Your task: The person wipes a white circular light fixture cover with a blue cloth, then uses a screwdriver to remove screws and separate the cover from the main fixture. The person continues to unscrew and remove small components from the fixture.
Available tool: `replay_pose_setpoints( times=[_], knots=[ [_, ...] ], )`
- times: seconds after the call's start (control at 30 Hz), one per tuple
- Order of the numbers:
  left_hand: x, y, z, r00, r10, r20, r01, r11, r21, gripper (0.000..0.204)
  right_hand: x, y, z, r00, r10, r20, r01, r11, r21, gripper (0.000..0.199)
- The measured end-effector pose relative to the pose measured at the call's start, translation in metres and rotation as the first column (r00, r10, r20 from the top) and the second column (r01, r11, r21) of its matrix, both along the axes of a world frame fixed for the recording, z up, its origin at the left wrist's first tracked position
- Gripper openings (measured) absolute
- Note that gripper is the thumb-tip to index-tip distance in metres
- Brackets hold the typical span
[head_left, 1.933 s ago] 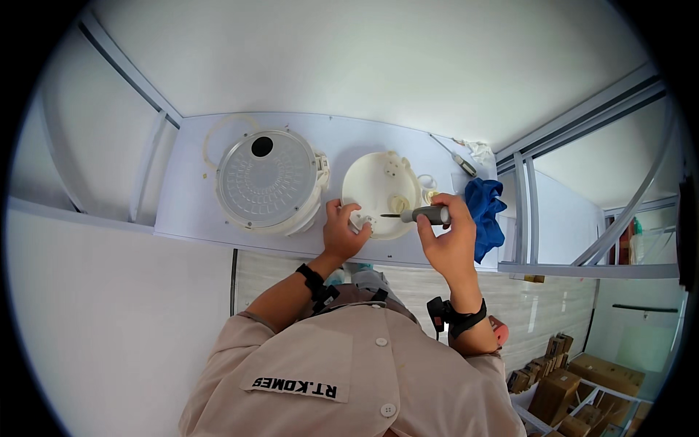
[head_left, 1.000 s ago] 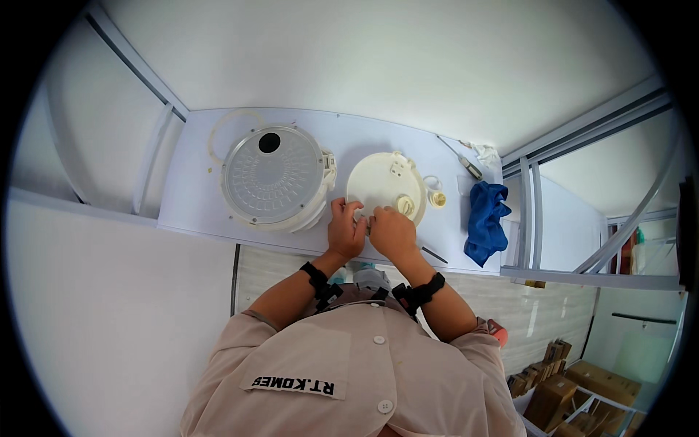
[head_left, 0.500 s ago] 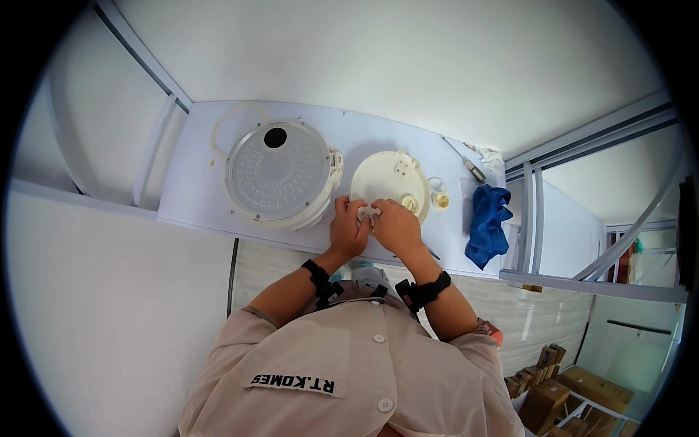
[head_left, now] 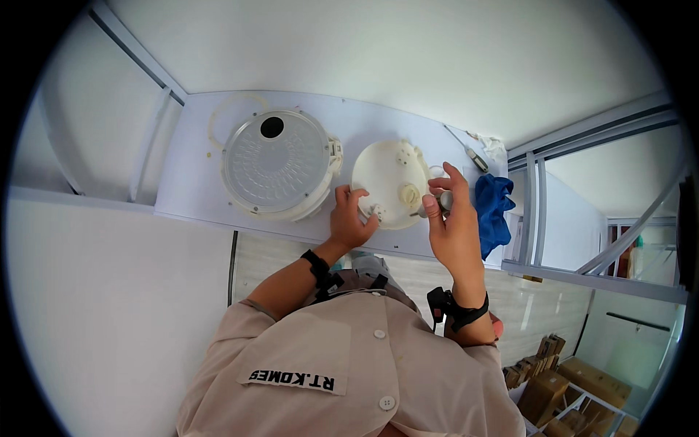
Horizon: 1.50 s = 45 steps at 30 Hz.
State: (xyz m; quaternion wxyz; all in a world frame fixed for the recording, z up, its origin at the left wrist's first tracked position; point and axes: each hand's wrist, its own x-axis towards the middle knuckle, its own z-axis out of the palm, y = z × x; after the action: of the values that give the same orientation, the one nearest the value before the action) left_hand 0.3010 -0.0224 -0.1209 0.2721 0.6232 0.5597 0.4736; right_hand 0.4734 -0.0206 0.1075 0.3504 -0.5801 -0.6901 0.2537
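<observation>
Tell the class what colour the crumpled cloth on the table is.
The crumpled cloth is blue, seen best in the head view.

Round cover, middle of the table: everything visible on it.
The round cover is shallow, off-white and plastic-looking, with projections at its far edge, small white fittings far and near, and a round cream piece toward the right. It lies on the table. The left hand touches its near edge; whether the screwdriver touches it is unclear.

Your right hand moved right, away from your left hand, its fingers spreading, while the screwdriver swung round to point left over the white lid.
</observation>
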Motion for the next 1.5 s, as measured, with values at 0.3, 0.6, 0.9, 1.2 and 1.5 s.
replay_pose_setpoints(
  times=[0.3, 0.6, 0.9, 1.2, 1.5],
  knots=[
    [0.003, 0.002, -0.005, 0.999, 0.037, -0.038, -0.037, 0.999, -0.005, 0.051, 0.023, -0.019, -0.055, 0.972, 0.189, -0.139, -0.148, 0.954, 0.261, 0.025],
    [0.003, 0.001, -0.008, 0.999, 0.036, -0.026, -0.038, 0.998, -0.041, 0.048, 0.024, -0.030, -0.071, 0.960, 0.178, -0.217, -0.125, 0.963, 0.239, 0.023],
    [0.004, 0.001, -0.005, 0.999, 0.037, -0.016, -0.037, 0.999, 0.012, 0.046, 0.023, -0.031, -0.069, 0.963, 0.202, -0.177, -0.147, 0.948, 0.282, 0.021],
    [0.003, 0.003, -0.005, 0.999, 0.033, -0.019, -0.033, 0.999, -0.010, 0.046, 0.019, -0.031, -0.070, 0.969, 0.173, -0.176, -0.119, 0.953, 0.280, 0.020],
    [0.003, 0.002, -0.008, 0.999, 0.028, -0.025, -0.029, 0.999, -0.031, 0.047, 0.019, -0.028, -0.071, 0.967, 0.166, -0.195, -0.111, 0.958, 0.265, 0.022]
  ],
)
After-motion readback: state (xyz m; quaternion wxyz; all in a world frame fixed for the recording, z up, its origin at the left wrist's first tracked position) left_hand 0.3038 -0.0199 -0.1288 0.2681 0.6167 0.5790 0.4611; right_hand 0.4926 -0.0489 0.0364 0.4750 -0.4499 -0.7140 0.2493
